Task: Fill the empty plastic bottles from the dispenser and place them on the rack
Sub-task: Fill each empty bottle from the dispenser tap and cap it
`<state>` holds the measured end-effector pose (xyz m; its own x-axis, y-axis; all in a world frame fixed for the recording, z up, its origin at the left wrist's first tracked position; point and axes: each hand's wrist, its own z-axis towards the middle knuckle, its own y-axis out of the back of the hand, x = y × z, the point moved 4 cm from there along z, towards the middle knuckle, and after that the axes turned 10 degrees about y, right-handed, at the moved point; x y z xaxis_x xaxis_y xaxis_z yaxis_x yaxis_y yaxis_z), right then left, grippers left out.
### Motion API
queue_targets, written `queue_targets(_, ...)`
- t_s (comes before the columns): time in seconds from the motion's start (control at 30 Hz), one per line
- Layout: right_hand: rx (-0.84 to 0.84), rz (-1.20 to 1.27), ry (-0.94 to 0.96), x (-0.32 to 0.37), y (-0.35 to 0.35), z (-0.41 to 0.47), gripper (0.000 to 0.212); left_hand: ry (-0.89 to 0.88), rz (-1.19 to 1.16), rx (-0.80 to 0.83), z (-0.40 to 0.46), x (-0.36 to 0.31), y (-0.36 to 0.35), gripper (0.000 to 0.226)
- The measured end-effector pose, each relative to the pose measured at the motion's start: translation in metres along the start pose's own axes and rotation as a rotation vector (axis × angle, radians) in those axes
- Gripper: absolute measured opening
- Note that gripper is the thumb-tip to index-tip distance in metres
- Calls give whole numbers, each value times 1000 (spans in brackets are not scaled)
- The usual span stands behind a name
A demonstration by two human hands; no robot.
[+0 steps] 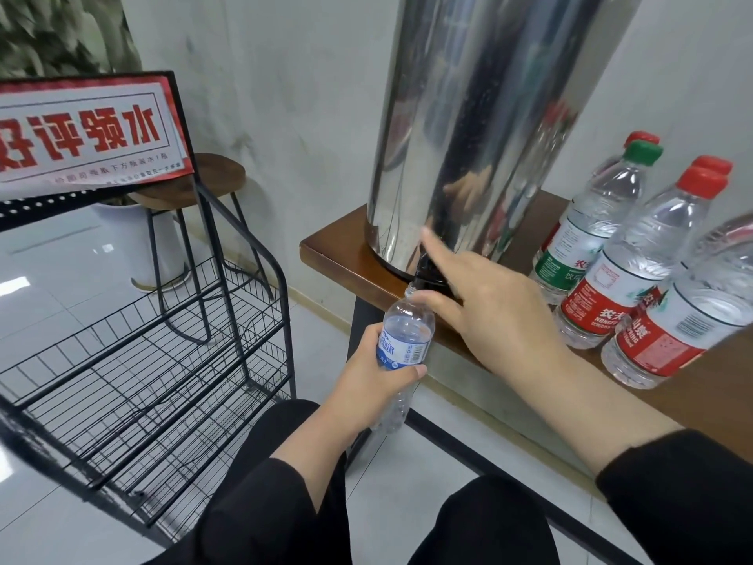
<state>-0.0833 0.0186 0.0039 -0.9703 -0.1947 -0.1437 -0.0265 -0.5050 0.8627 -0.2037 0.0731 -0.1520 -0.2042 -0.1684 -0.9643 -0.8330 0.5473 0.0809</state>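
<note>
A blue-labelled plastic bottle (404, 340) is held at the centre of the frame, gripped around its label by the left hand (373, 371), whose fingers and thumb are curled round the body. The bottle's long axis is kept close to upright, leaning slightly with the neck up and to the right, so that its open mouth is set directly beneath the black tap (428, 275) at the base of the steel dispenser (481, 128). The mouth appears to be touching or just under the spout; whether water is flowing cannot be told. The right hand (489, 307) is reached in from the lower right, above and to the right of the bottle, with its forefinger extended up against the tap and its thumb laid beside the bottle's neck; nothing is gripped by it. The tap is thus nearer the right hand, and the bottle is managed by the left alone. The filling step is judged to be in hand, and the alignment of mouth under spout is the relation on which it turns. Capped bottles (635, 271) are stood together on the wooden table (338, 248) at the right of the frame. The black wire rack (171, 332), seen at the left, lies on the left hand's side, well apart from the bottle.
</note>
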Motion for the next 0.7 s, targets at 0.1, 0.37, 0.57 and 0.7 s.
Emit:
queue_targets(0.1, -190, 279, -175, -16, 6, -14, 67, 3, -8, 2, 0, 2, 0, 58)
queue_targets(0.37, -103, 524, -569, -68, -31, -52, 9, 21, 5, -11, 2, 9, 0, 61)
queue_targets(0.57, -120, 645, -631, -79, -47, -56, 23, 15, 12, -26, 4, 16, 1, 60)
queue_targets(0.7, -110, 676, -638, -81, -47, -57, 24, 13, 26, -45, 4, 16, 2, 60)
